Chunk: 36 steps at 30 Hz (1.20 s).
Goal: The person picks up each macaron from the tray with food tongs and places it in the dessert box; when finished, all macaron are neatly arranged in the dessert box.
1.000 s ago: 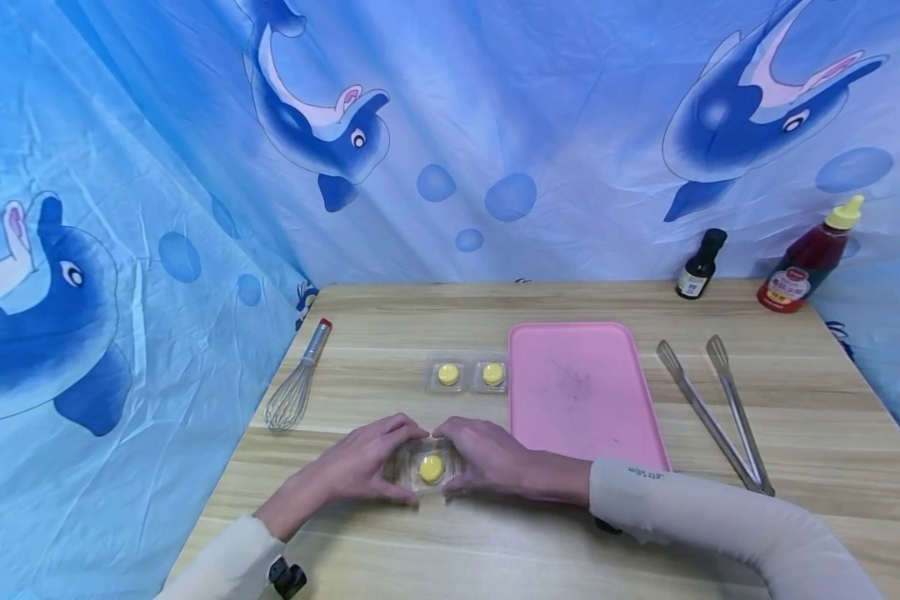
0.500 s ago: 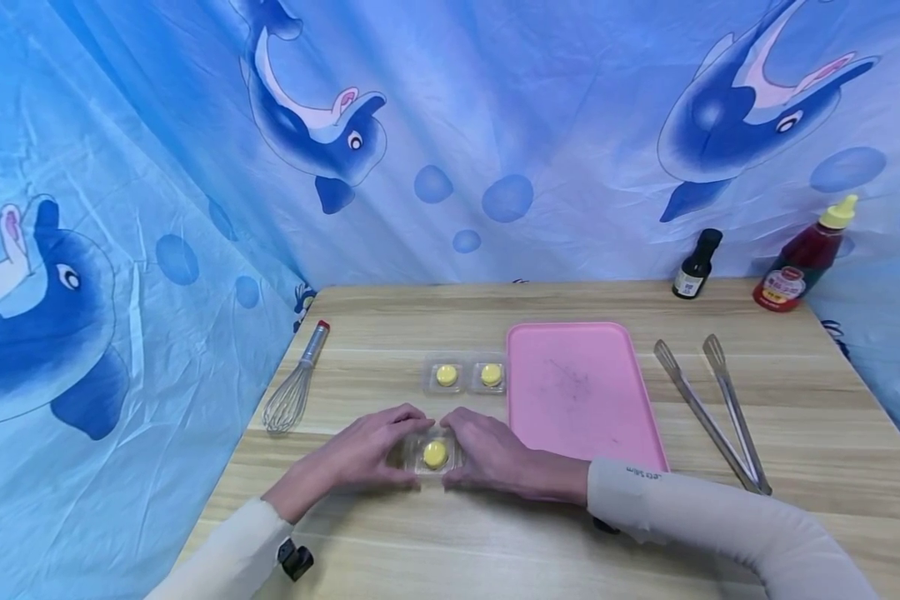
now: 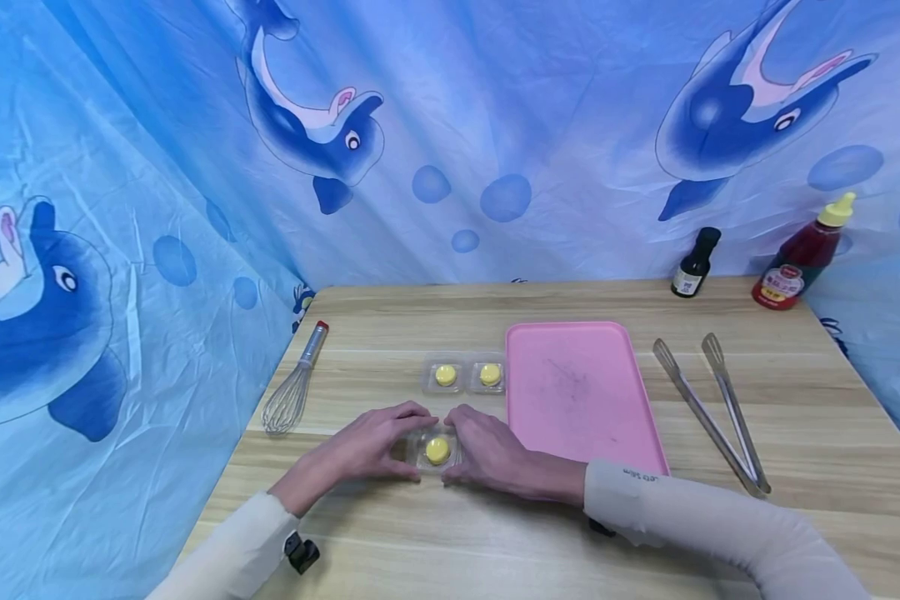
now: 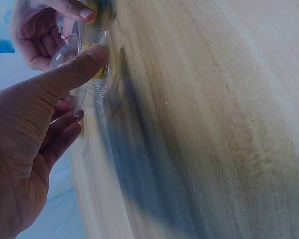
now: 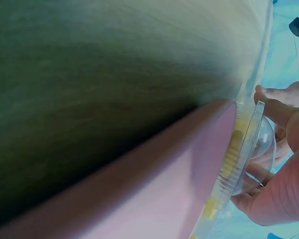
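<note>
A small clear plastic box [image 3: 424, 463] with a round yellow cake-like piece [image 3: 437, 451] inside is held between both hands over the front middle of the table. My left hand [image 3: 375, 446] grips the box's left side, thumb on the near edge and fingers at the far edge. From the right, my right hand [image 3: 487, 454] grips it the same way. In the left wrist view, the left thumb lies along the clear box [image 4: 78, 102]. The right wrist view shows a domed clear lid [image 5: 266, 142] beside the right hand [image 5: 284, 189].
Two similar clear boxes with yellow pieces [image 3: 446, 375] [image 3: 490, 374] sit side by side behind the hands. A pink tray [image 3: 577, 392] lies right of them. Metal tongs [image 3: 708, 417], a dark bottle [image 3: 694, 265] and a red sauce bottle [image 3: 798, 258] stand further right; a whisk [image 3: 296, 379] lies left.
Both hands have carried the box a little forward and to the right, closer to the two boxes behind. The grip of both hands looks the same.
</note>
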Each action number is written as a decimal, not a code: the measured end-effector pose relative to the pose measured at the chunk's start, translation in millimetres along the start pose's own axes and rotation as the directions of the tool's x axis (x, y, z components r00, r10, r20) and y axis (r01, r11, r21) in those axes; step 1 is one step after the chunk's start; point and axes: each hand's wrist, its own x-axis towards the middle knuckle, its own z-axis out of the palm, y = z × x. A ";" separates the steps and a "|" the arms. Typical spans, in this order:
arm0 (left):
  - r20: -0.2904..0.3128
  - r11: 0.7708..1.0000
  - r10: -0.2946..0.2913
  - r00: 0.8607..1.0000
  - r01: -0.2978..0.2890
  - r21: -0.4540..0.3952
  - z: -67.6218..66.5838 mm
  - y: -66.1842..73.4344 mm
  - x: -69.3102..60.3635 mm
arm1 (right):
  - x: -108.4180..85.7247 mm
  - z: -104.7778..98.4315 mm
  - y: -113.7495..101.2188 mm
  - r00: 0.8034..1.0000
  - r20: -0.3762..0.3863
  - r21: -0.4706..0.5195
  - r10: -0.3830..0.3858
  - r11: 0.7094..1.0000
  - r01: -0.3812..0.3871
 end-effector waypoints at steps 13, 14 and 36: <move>-0.007 1.000 0.002 1.000 -0.002 -0.029 3.8 -1.8 1.5 | -11.7 -16.0 6.3 0.994 0.074 0.135 0.081 0.987 -0.091; -0.008 1.000 0.004 1.000 -0.004 -0.025 4.0 -1.9 1.4 | -13.6 -18.5 7.5 0.993 0.082 0.123 0.082 0.988 -0.092; -0.078 1.000 0.014 0.997 -0.017 -0.027 8.8 11.4 9.1 | -40.3 -26.3 28.7 1.000 0.009 0.040 0.021 0.999 -0.021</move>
